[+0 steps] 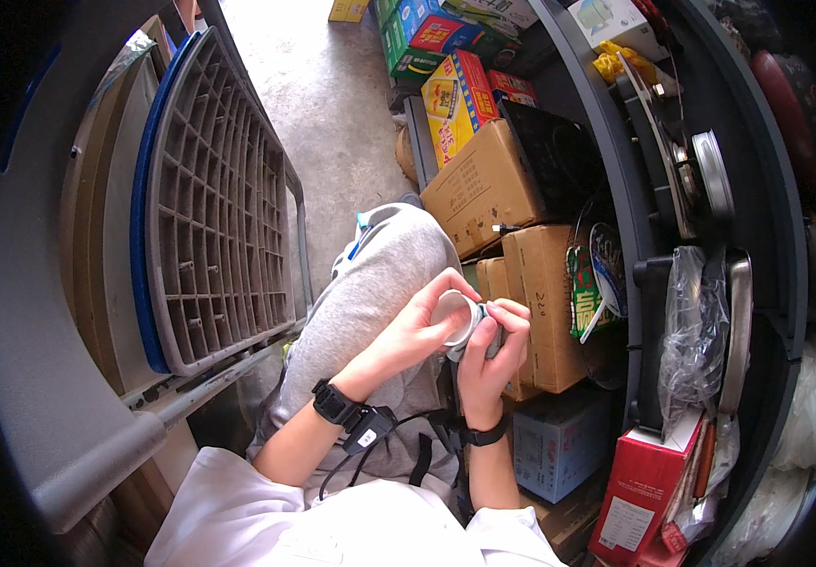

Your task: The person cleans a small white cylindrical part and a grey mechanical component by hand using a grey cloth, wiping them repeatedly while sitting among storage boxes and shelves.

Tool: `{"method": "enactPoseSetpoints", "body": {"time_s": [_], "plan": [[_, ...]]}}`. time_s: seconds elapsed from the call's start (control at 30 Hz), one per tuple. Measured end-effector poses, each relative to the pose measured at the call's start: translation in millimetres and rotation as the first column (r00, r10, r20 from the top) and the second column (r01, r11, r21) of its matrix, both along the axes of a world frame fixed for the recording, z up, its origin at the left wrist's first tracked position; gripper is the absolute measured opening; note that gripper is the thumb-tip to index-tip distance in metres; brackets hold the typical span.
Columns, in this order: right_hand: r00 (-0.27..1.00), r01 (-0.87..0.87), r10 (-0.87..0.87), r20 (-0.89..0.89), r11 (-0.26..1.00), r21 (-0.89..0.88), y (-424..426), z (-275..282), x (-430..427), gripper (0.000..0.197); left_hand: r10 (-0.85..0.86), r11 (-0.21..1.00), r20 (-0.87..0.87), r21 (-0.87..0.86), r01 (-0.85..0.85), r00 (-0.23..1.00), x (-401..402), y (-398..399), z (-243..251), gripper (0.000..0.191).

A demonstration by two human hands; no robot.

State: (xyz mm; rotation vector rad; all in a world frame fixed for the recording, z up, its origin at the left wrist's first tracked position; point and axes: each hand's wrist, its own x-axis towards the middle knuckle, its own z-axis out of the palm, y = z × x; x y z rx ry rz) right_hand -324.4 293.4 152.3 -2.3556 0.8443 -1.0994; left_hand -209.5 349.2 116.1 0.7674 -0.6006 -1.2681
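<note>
My left hand (411, 326) grips a small hollow round thing with a white inside (453, 312), its thumb inside the opening and its fingers around the outer side. Whether it is a cup or a roll, I cannot tell. Against its right side, the fingers of my right hand (491, 354) pinch a greyish piece (498, 343), mostly hidden by those fingers. I cannot tell whether the two are joined. Both hands are held over my grey trouser leg (386, 262).
A grey plastic grid panel (220, 212) stands at left, beside a metal rail (216, 383). Cardboard boxes (539, 305) are stacked close to my right hand. Dark metal shelving (613, 142) holds a red box (645, 489) and wrapped goods. Concrete floor (330, 120) lies ahead.
</note>
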Motion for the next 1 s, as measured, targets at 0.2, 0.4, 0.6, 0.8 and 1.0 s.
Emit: {"method": "enactPoseSetpoints", "body": {"time_s": [0.2,0.4,0.6,0.8,1.0], "plan": [[0.999,-0.053,0.052,0.016,0.996,0.066,-9.5,6.7,4.1,0.011,-0.097,0.995,0.028,-0.008,0.098,0.995,5.7,2.6,-4.7,0.017],[0.997,-0.073,0.077,-0.021,0.987,0.142,-21.7,12.7,0.0,0.009,-0.147,0.985,0.146,-0.065,0.158,0.978,5.8,3.4,-3.7,0.017],[0.998,-0.065,0.067,-0.021,0.994,0.084,-7.0,5.9,4.5,0.011,-0.095,0.995,-0.105,0.025,0.098,0.990,1.7,3.0,-1.6,0.016],[0.999,-0.032,0.034,-0.042,0.999,0.043,5.8,1.9,9.3,0.016,-0.003,0.997,-0.054,0.082,0.007,0.999,2.5,3.6,-6.6,0.016],[0.997,0.001,0.000,-0.071,1.000,0.013,10.7,-0.1,7.6,0.017,0.030,0.995,-0.049,0.092,-0.025,0.998,2.0,3.5,-2.8,0.016]]}}
